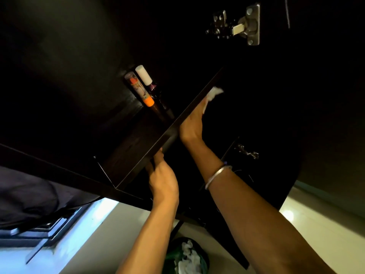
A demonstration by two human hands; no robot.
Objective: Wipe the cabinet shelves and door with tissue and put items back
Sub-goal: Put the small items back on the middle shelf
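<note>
in the middle of the frame, the right hand (192, 123) reaches up under the dark brown wooden shelf board (177, 117) of the dark cabinet (59, 56). it presses a small crumpled white tissue (214, 93) to the under side of the board. the tissue pokes out past the fingertips, but the fingers themselves are hidden by the board edge, so i cannot tell if they are curled or flat on it.

lower down, the left hand (164, 180) holds the front edge of the same board, with its fingers (158, 157) curled up on the edge. there is nothing else in that hand.

on the shelf, upper middle of the frame, stand a tall clear tube with orange parts (138, 89) and a dark bottle with a white cap (148, 80), right beside each other near the back.

the tissue is light, soft and thin. i think it can tear or roll up if rubbed hard, so it is best held bunched under flat fingers. the two bottles look light and may tip over, so hold them round the middle.

at the bottom of the frame is a dark bin with a green bag (185, 256) with used white tissues in it. a silver hinge (237, 26) shines at the top right.
</note>
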